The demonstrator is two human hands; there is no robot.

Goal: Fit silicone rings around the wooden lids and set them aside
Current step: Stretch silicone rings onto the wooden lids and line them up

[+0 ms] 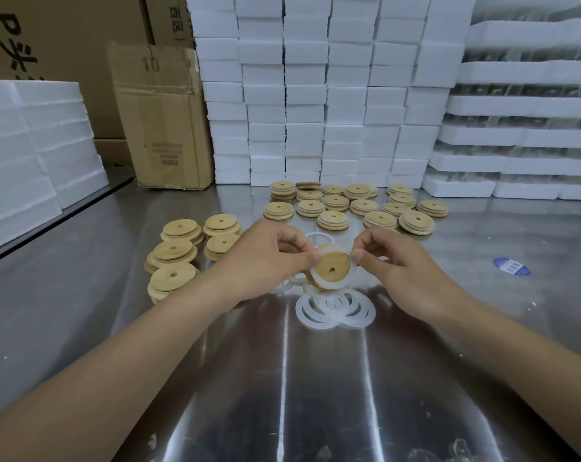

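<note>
I hold a round wooden lid with a centre hole above the steel table, tilted towards me. My left hand pinches its left edge. My right hand pinches the translucent silicone ring that wraps the lid's rim. Loose silicone rings lie in a heap on the table just below my hands. A pile of bare wooden lids sits to the left, partly hidden by my left hand. Further back, several lids with rings lie spread out.
White foam blocks are stacked like a wall along the back, with more foam at the left. A worn cardboard box stands at the back left. A blue sticker lies on the table at the right.
</note>
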